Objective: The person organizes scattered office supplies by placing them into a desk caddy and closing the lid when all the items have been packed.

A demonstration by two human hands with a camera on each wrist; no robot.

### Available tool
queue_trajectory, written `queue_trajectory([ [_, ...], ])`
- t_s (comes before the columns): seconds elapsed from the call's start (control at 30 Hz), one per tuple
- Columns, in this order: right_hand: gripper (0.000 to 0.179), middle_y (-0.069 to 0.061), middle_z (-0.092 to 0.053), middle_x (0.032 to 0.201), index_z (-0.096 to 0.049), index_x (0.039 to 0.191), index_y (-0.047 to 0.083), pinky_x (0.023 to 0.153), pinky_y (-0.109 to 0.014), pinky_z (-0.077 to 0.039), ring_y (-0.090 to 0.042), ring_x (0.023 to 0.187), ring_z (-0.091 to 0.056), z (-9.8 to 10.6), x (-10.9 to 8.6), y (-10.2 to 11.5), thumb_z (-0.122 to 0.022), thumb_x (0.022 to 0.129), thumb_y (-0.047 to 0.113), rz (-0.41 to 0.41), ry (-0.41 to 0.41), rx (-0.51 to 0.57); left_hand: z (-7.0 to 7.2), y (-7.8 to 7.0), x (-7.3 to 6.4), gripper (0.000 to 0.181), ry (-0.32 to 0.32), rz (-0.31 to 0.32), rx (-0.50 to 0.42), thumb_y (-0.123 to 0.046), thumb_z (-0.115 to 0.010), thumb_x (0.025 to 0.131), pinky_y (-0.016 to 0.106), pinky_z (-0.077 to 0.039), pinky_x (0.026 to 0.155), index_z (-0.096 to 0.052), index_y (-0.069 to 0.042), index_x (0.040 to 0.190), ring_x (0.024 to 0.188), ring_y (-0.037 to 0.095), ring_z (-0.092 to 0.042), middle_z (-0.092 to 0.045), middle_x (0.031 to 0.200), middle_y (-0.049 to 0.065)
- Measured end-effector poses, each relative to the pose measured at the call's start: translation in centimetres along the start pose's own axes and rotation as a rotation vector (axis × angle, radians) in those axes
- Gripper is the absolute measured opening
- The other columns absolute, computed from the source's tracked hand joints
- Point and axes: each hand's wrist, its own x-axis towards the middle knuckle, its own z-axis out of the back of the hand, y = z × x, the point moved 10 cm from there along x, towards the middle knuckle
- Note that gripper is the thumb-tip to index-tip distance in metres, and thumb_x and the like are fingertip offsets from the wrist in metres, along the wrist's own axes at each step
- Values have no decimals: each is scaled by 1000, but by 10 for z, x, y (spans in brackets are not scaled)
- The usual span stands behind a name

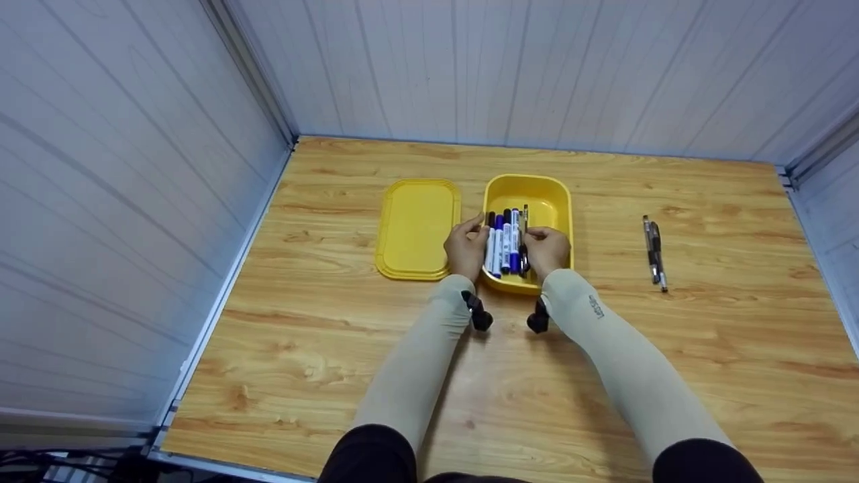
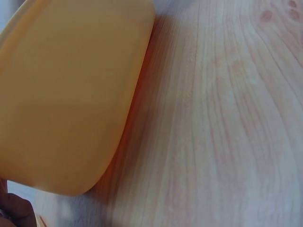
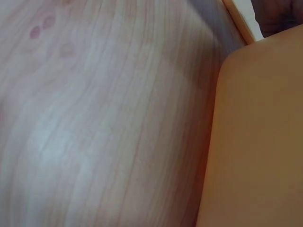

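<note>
A yellow plastic box (image 1: 564, 201) sits on the table, with several white-barrelled markers (image 1: 507, 245) side by side in it. My left hand (image 1: 466, 248) grips the box's left wall, fingers outside and thumb over the rim by the nearest marker. It also shows at the lower left of the left wrist view, beside the box's outer wall (image 2: 66, 104). My right hand (image 1: 547, 249) reaches inside the box. Its fingertips pinch a slim black pen (image 1: 525, 218) that lies along the right side of the markers. The right wrist view shows the box wall (image 3: 260, 132) up close.
A yellow lid (image 1: 417, 228) lies flat left of the box. Off to the right, several pens (image 1: 654, 251) lie together on the wooden table (image 1: 335, 349). Pale wall panels (image 1: 429, 74) enclose the back and sides.
</note>
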Motion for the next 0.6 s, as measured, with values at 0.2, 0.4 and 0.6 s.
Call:
queue_trajectory([
  [0.2, 20, -7, -64, 92, -69, 99, 6, 73, -26, -46, -18, 84, -57, -1, 0, -1, -63, 80, 13, -1, 14, -4, -2, 1, 1, 30, 11, 8, -8, -11, -67, 81, 20, -45, 57, -67, -18, 110, 68, 9, -53, -57, 82, -2],
  [0.4, 20, -8, -64, 93, -69, 99, 6, 74, -27, -46, -18, 85, -57, -4, 1, -3, -64, 80, 11, -6, 30, -7, -3, 4, -1, 29, 15, 29, -10, -14, -67, 81, 20, -46, 56, -66, -20, 110, 66, 8, -53, -57, 83, -4],
  [0.6, 21, -9, -65, 95, -69, 99, 5, 75, -27, -46, -20, 87, -58, -7, 1, -6, -67, 79, 10, -21, 48, 14, -2, 3, -1, 30, 21, 34, -3, -13, -67, 81, 20, -46, 58, -66, -20, 110, 72, 8, -53, -57, 84, -3],
])
